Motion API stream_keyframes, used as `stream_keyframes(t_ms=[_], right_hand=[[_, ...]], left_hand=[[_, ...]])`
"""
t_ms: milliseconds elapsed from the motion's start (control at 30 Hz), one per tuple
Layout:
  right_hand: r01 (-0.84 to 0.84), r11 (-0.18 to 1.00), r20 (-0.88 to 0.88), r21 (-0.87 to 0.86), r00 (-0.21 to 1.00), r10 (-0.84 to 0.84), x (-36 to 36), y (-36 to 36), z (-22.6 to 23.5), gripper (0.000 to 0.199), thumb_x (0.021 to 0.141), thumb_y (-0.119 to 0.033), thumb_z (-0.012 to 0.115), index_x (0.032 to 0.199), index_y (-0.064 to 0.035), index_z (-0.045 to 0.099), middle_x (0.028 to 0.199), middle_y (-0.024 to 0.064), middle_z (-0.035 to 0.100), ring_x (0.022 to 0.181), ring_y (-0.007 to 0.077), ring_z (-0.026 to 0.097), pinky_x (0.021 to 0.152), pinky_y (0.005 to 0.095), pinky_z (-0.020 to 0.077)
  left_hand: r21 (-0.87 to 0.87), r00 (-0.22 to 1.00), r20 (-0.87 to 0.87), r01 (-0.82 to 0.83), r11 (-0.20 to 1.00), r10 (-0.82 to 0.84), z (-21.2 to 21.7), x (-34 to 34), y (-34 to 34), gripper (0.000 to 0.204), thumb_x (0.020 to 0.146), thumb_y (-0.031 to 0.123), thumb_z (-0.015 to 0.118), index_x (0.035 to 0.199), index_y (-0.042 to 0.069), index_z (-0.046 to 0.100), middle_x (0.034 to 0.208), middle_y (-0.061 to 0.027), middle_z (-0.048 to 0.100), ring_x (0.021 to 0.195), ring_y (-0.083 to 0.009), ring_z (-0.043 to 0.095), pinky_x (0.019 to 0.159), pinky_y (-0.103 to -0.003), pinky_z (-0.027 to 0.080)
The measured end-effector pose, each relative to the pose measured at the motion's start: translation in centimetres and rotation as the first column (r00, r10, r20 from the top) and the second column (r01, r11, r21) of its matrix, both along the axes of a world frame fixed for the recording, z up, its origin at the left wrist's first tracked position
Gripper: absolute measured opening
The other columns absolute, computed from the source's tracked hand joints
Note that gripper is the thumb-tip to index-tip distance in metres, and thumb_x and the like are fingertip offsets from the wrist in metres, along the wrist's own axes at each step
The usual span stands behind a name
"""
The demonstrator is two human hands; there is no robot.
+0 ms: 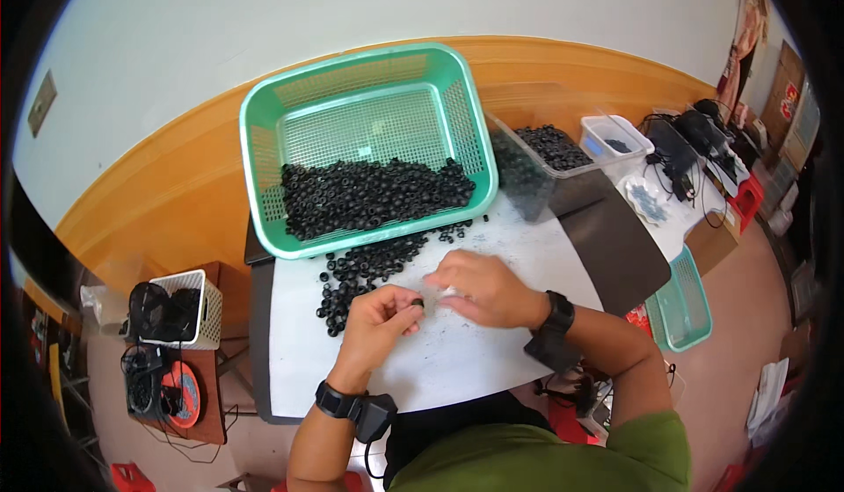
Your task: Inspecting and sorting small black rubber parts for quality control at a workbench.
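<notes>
Over the white table top my left hand [380, 323] pinches a small black ring-shaped part [418, 303] between thumb and fingertips. Close to its right, my right hand [482, 288] has its fingers curled in and is slightly blurred. Something pale shows at its fingertips, too small to make out. Beyond both hands lies a loose pile of black ring-shaped parts [374, 263] on the white sheet [308, 378]. It spreads from under the front rim of a green mesh basket [369, 239], which is tilted toward me and holds many more of these parts.
Right of the basket stands a clear plastic bin [527, 189] with more black parts, beside a small white tub [615, 136]. A green basket [686, 303] sits low on the right. At left, a small brown table [211, 378] carries a white basket [209, 316] and an orange dish [186, 395].
</notes>
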State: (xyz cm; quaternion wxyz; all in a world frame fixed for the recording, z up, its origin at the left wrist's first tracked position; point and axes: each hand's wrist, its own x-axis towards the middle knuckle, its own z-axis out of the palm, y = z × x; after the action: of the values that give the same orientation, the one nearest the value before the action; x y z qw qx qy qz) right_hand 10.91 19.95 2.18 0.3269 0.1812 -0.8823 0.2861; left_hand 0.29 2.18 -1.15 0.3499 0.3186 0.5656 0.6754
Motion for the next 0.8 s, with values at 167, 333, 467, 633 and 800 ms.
stream_keyframes(t_ms=[167,333,467,633,800], right_hand=[[0.375,0.926,0.198,0.040,0.906,-0.375,2.2,8.4,-1.1,0.007,0.079,-0.003,0.058,0.085,-0.0012,0.062,0.080,0.0148,0.058,0.074,0.0311,0.059,0.066,0.0372,0.0474],[0.434,0.884,0.257,0.172,0.847,-0.466,2.4,11.0,-2.9,0.007,0.079,-0.006,0.058,0.082,-0.0017,0.062,0.083,0.0146,0.059,0.077,0.0324,0.059,0.069,0.0388,0.0478],[0.382,0.878,0.307,0.288,0.831,-0.463,1.3,10.2,-3.6,0.006,0.079,-0.007,0.060,0.081,-0.0020,0.061,0.086,0.0132,0.057,0.077,0.0315,0.058,0.068,0.0391,0.0475],[0.181,0.979,0.311,-0.091,0.939,-0.144,0.4,5.4,-1.1,0.008,0.078,0.001,0.064,0.084,0.0002,0.059,0.079,0.0072,0.054,0.065,0.0141,0.057,0.057,0.0259,0.0454],[0.023,0.917,0.298,-0.398,0.948,0.106,-0.4,0.0,0.1,0.008,0.078,0.002,0.064,0.082,0.0014,0.057,0.076,0.0066,0.056,0.062,0.0095,0.056,0.052,0.0230,0.0436]], left_hand=[[-0.009,0.998,0.026,-0.062,0.998,0.062,1.1,0.5,0.2,0.014,0.082,-0.008,0.055,0.093,0.000,0.057,0.076,-0.0093,0.064,0.060,-0.0111,0.060,0.054,-0.022,0.048],[0.015,0.997,0.058,-0.050,0.999,0.049,1.1,0.5,0.4,0.012,0.082,-0.006,0.057,0.092,0.000,0.054,0.079,-0.0092,0.064,0.063,-0.0109,0.061,0.055,-0.022,0.048],[0.036,0.998,-0.028,-0.057,0.998,0.058,0.4,0.4,0.4,0.012,0.082,-0.005,0.059,0.092,0.001,0.055,0.079,-0.0012,0.059,0.067,-0.0078,0.058,0.058,-0.020,0.046],[0.032,0.997,-0.063,-0.048,0.998,0.050,0.0,0.2,0.4,0.012,0.081,-0.003,0.062,0.092,0.002,0.059,0.078,0.0026,0.055,0.068,-0.0052,0.053,0.060,-0.019,0.043],[0.064,1.000,0.025,-0.005,0.998,0.003,0.2,0.3,0.6,0.012,0.081,-0.001,0.065,0.091,0.002,0.060,0.079,0.0014,0.058,0.068,-0.0050,0.054,0.059,-0.019,0.045]])
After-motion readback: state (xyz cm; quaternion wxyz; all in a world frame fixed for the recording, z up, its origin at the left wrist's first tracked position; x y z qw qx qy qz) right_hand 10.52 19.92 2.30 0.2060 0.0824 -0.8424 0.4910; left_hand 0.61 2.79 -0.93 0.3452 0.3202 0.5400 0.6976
